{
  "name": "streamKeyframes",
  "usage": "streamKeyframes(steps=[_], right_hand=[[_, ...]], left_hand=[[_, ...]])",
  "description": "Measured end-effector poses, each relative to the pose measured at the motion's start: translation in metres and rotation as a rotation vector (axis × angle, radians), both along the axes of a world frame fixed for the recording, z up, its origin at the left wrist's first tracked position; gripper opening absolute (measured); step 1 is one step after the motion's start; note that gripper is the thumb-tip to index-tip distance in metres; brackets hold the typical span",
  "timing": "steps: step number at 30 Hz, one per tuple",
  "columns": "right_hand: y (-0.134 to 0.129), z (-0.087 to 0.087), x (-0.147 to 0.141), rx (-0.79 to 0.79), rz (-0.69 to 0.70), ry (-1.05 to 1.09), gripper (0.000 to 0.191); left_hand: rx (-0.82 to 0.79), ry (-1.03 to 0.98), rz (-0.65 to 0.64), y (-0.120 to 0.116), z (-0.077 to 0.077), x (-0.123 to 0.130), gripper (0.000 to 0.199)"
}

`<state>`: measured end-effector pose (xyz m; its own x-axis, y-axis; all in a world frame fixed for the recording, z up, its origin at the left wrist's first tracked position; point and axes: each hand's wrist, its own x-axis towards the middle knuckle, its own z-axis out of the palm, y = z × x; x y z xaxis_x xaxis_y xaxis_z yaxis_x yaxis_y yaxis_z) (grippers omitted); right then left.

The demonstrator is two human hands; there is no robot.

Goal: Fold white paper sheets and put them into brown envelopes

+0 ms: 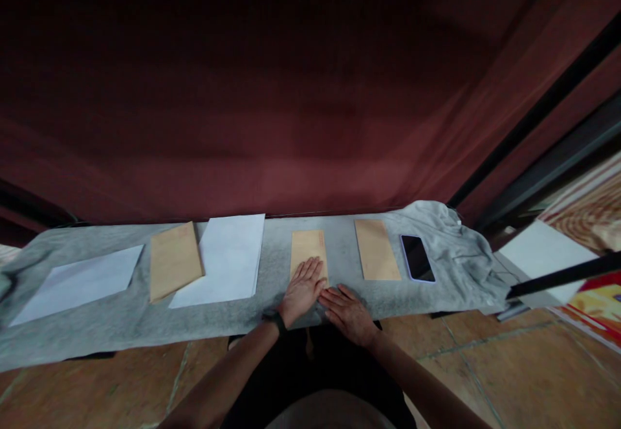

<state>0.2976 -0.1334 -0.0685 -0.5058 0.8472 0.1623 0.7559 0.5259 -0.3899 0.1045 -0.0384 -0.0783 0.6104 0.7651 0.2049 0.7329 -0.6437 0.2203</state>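
Note:
A tan paper envelope (307, 244) with faint red print near its upper right lies flat in front of me. My left hand (305, 288) rests on its lower part, fingers stretched out, with a dark band around the wrist. Just beside it, my right hand (347, 314) lies flat with its fingers extended, the fingertips at the envelope's lower right corner. The hands partly hide the envelope's near edge. To the right is another tan envelope (377, 250), untouched.
Leftward lie a stack of white paper (231, 259), a tan envelope pile (175, 259) overlapping it, and a white sheet (80, 281). A phone (418, 258) lies at the right. Grey cloth (121, 332) covers the narrow table, against a dark red curtain-like surface (301, 125).

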Motion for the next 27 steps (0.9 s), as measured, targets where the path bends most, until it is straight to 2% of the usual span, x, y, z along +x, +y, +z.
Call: streamKeyframes(steps=[8, 11, 14, 18, 22, 27], right_hand=[[0.0, -0.001, -0.003, 0.03, -0.026, 0.062, 0.041], [0.0, 0.002, -0.004, 0.034, -0.029, 0.066, 0.04], [0.0, 0.006, -0.004, 0.021, -0.027, 0.078, 0.04], [-0.001, 0.006, -0.004, 0.021, -0.036, 0.086, 0.04], [-0.001, 0.002, -0.005, 0.021, -0.049, 0.134, 0.042], [0.0, 0.002, -0.006, 0.032, -0.047, 0.196, 0.04]], left_hand=[[-0.003, 0.044, 0.101, 0.066, -0.004, 0.031, 0.063], [0.014, 0.028, 0.12, 0.08, -0.005, 0.035, 0.063], [0.037, 0.012, 0.121, 0.082, -0.009, 0.035, 0.063], [0.083, 0.02, 0.067, 0.058, -0.013, 0.024, 0.061], [0.117, 0.043, -0.015, 0.009, -0.013, 0.0, 0.06], [0.175, 0.1, -0.084, -0.043, -0.005, -0.034, 0.056]])
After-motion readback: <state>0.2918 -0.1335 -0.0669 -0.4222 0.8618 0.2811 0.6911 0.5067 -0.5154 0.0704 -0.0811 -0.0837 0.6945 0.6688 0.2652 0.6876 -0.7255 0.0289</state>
